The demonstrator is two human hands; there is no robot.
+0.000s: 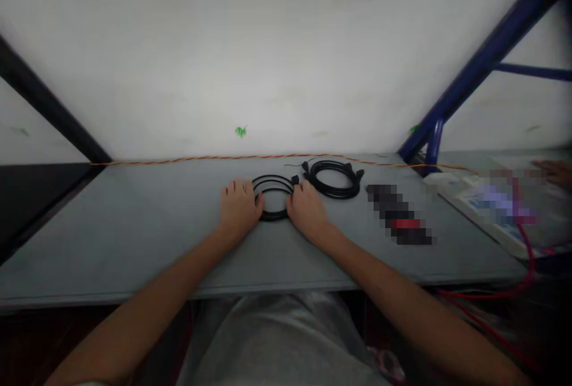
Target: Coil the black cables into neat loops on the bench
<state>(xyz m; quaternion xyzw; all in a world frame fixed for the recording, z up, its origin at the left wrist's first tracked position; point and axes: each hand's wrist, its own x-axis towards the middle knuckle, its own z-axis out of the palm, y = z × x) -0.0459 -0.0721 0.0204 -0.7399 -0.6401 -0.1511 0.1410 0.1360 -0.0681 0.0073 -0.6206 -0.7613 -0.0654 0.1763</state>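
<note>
A coil of black cable (274, 216) lies on the grey table, its loops spread a little at the far side. My left hand (238, 206) is closed round the coil's left side, with the thumb at the inner edge. On the opposite side, my right hand (308, 206) grips the same loops, close to a black connector (295, 180) at the top right. The undersides of the fingers are hidden. Just beyond my right hand rests a second black cable coil (339, 195), wound tighter and with several plugs around its rim.
A dark, pixelated object (402, 219) with a red patch lies to the right. A twisted orange wire (214, 158) runs along the table's back by the white wall. Blue metal struts (473, 67) rise at the right. Another person's hand (556, 173) shows at the far right.
</note>
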